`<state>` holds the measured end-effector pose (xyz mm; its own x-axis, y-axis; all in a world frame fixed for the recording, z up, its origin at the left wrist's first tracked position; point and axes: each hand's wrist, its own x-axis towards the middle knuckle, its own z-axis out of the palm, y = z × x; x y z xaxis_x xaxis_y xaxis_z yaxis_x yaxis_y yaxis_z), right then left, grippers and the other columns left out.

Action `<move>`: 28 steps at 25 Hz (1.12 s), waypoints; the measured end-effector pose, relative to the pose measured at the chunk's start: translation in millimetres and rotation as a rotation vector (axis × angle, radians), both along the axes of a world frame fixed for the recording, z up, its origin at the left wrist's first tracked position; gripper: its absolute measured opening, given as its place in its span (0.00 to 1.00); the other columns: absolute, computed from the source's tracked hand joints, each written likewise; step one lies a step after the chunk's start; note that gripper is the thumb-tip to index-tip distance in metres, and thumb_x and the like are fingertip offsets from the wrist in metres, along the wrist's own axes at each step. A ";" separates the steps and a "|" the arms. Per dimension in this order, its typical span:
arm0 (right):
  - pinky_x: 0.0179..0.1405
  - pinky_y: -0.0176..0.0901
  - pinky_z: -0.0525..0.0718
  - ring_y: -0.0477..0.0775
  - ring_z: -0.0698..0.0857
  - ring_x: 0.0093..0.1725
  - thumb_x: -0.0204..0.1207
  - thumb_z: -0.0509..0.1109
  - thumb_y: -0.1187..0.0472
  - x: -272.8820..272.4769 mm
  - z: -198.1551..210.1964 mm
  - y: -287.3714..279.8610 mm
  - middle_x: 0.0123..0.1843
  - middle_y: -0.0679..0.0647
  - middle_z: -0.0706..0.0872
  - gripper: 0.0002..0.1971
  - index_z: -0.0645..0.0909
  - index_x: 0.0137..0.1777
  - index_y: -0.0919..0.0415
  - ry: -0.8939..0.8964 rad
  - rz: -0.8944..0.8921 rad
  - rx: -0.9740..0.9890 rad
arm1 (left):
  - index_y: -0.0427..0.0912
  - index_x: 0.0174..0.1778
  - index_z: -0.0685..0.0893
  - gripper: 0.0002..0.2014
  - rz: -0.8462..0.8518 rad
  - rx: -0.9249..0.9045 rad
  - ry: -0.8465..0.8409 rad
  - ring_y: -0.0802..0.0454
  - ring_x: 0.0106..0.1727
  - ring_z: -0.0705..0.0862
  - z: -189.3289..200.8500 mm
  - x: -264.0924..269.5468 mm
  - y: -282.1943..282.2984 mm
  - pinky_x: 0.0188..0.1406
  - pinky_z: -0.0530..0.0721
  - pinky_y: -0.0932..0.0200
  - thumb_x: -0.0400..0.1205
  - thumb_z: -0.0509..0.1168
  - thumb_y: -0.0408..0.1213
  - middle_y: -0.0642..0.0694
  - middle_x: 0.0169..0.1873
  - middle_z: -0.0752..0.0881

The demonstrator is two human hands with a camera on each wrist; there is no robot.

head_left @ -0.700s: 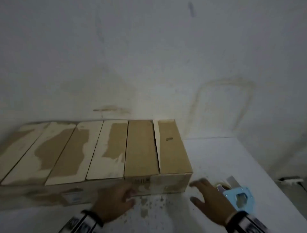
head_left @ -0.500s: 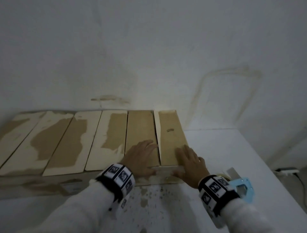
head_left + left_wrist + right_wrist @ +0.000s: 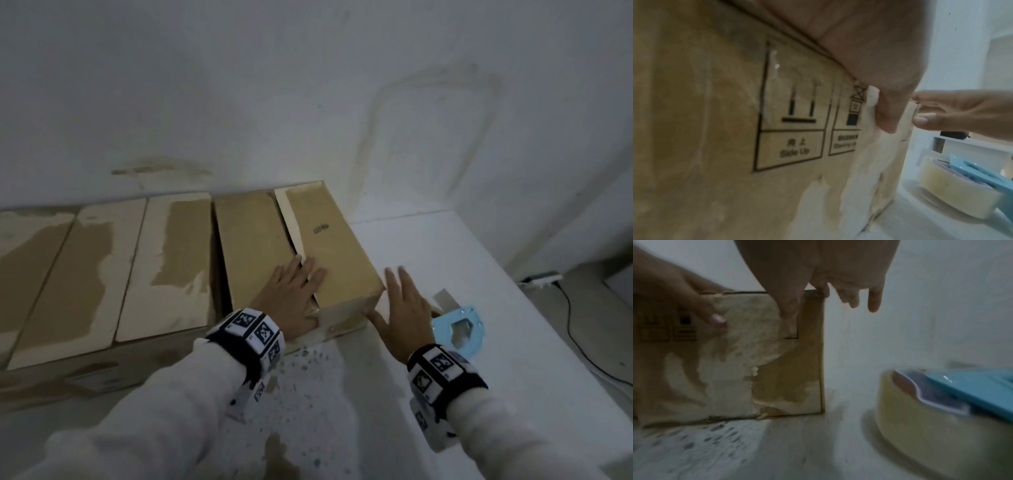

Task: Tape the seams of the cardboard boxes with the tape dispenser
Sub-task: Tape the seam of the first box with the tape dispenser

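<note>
Pulled forward from the row, the rightmost cardboard box (image 3: 301, 253) sits askew — left hand (image 3: 291, 294) flat over its open seam, right hand (image 3: 400, 308) open at its corner. Positioning step; next, probably grasp the tape dispenser (image 3: 459, 329) just right.

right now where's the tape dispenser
In the head view the blue tape dispenser lies on the white table, to the right of the rightmost cardboard box, just beyond the right hand, untouched.
</note>
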<state>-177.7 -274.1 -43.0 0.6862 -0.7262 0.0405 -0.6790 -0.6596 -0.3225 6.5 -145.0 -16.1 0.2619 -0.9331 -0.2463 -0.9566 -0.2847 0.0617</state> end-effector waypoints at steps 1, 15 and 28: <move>0.76 0.60 0.61 0.62 0.60 0.81 0.73 0.66 0.39 -18.1 -3.4 -3.3 0.83 0.62 0.59 0.41 0.56 0.81 0.58 -0.016 -0.105 0.053 | 0.50 0.83 0.38 0.42 0.010 -0.005 0.009 0.44 0.84 0.35 -0.2 -3.7 -2.0 0.82 0.41 0.42 0.81 0.55 0.61 0.46 0.83 0.35; 0.64 0.58 0.79 0.67 0.81 0.63 0.46 0.84 0.37 -119.5 -45.0 -44.5 0.67 0.63 0.78 0.63 0.52 0.76 0.58 -0.082 -0.538 0.557 | 0.46 0.82 0.45 0.42 0.302 -0.122 0.049 0.43 0.84 0.39 -5.2 -86.2 -51.4 0.82 0.43 0.43 0.80 0.60 0.55 0.41 0.83 0.41; 0.48 0.53 0.86 0.58 0.86 0.46 0.58 0.72 0.30 -115.7 70.0 -120.1 0.47 0.54 0.86 0.42 0.74 0.67 0.56 -0.754 -0.282 0.682 | 0.41 0.83 0.41 0.41 0.556 0.011 0.156 0.38 0.83 0.38 15.7 -157.4 -108.7 0.82 0.43 0.41 0.82 0.54 0.56 0.36 0.83 0.38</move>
